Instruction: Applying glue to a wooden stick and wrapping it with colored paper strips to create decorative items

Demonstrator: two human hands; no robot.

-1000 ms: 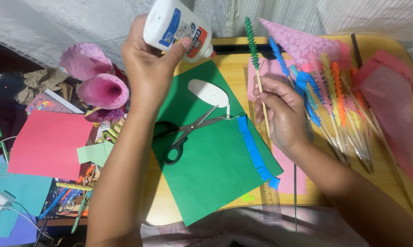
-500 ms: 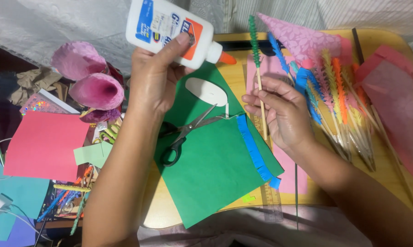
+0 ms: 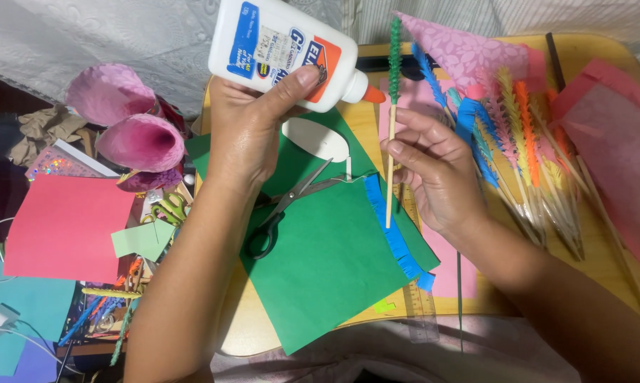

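Head view looks down on a yellow table strewn with craft paper. Green paper lies at the middle, with a blue fringe strip along its edge and black-handled scissors on top. Left hand is wrapped around a white glue bottle, tilted, its orange tip close to a stick. Right hand pinches that wooden stick, upright, its top wrapped in green fringe. Finished fringed sticks lie just beside it.
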